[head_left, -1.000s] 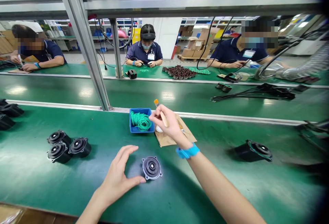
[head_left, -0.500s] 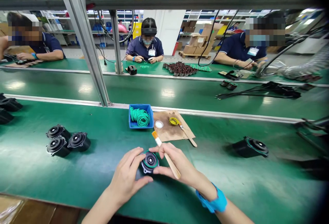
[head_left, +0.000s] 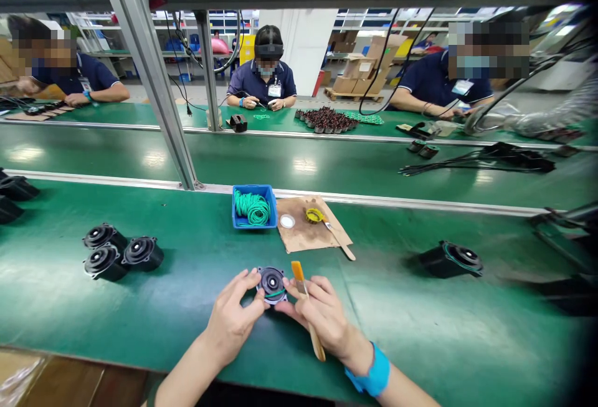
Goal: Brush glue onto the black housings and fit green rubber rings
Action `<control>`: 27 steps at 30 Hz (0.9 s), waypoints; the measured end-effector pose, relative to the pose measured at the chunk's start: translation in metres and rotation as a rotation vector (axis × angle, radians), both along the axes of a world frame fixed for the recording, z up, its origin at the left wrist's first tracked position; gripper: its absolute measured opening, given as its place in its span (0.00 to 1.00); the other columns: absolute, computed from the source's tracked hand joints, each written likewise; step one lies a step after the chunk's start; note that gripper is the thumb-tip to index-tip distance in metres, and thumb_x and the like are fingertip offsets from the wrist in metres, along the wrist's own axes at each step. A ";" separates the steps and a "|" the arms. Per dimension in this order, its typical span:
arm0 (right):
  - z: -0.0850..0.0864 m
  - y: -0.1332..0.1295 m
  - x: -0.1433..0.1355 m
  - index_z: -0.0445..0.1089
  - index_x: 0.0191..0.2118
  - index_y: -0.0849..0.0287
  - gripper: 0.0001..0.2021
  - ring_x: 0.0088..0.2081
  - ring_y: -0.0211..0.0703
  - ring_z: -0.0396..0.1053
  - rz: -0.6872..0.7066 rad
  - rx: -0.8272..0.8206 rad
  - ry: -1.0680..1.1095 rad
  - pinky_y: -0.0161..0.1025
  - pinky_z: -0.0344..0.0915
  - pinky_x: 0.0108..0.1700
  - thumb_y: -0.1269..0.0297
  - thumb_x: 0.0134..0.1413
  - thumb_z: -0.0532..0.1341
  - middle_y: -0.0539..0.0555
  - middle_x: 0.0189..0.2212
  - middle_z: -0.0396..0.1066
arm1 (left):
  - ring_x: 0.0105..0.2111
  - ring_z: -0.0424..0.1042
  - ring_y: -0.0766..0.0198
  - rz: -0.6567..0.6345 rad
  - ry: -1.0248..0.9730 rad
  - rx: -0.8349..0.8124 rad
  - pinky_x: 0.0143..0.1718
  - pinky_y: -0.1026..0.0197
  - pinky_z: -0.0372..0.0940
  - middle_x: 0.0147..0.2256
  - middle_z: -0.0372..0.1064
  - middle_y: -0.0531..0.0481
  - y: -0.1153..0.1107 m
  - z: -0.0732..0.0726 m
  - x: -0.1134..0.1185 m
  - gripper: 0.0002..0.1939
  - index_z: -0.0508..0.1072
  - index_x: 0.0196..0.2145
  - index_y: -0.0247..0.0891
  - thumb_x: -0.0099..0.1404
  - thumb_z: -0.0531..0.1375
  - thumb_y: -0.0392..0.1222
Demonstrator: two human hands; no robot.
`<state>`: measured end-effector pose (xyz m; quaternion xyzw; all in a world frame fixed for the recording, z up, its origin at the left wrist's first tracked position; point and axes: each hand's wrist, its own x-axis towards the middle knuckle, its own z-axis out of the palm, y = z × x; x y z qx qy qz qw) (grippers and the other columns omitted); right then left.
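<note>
A black round motor housing (head_left: 271, 280) stands upright on the green bench in front of me. A green rubber ring (head_left: 275, 294) shows along the near part of its top. My left hand (head_left: 235, 313) grips the housing's left side, thumb and fingers at the rim. In my right hand (head_left: 322, 313) is a wooden-handled brush (head_left: 316, 343), its orange bristles pointing up and away. That hand's thumb and fingertips also touch the housing's right side. Part of the ring is hidden, so I cannot tell how it is seated.
Beyond the housing stand a blue bin (head_left: 255, 226) of green rings and a stained cardboard sheet (head_left: 299, 242) with a yellow container (head_left: 314, 215) and another brush (head_left: 344, 247). More black housings (head_left: 142, 252) are at left; one (head_left: 451, 260) is at right. Co-workers sit across a metal-framed divider (head_left: 154, 83).
Both hands have closed in on the housing. The brush has swung more upright and its bristles have moved right. The green ring now shows mainly at the near side of the top.
</note>
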<state>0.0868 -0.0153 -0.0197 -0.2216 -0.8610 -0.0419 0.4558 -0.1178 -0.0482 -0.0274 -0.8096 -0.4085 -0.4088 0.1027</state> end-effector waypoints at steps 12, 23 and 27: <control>0.001 -0.006 0.004 0.66 0.34 0.55 0.05 0.36 0.43 0.77 0.092 -0.274 0.270 0.41 0.70 0.38 0.71 0.62 0.62 0.53 0.32 0.80 | 0.47 0.77 0.56 0.013 -0.305 -0.171 0.54 0.41 0.69 0.45 0.70 0.47 -0.008 -0.012 0.005 0.09 0.77 0.39 0.46 0.64 0.62 0.33; 0.033 -0.007 0.007 0.69 0.30 0.59 0.23 0.17 0.34 0.56 0.026 -1.171 0.580 0.31 0.55 0.18 0.44 0.64 0.53 0.46 0.17 0.58 | 0.47 0.76 0.53 0.031 -0.534 -0.723 0.50 0.49 0.71 0.47 0.76 0.47 0.007 -0.011 0.003 0.31 0.70 0.49 0.41 0.47 0.73 0.33; 0.028 -0.008 0.004 0.67 0.25 0.59 0.25 0.18 0.33 0.56 0.023 -1.170 0.465 0.32 0.56 0.19 0.45 0.65 0.52 0.47 0.19 0.59 | 0.43 0.77 0.55 0.035 -0.561 -0.739 0.47 0.53 0.72 0.43 0.77 0.48 0.006 -0.007 0.005 0.30 0.71 0.46 0.40 0.45 0.74 0.34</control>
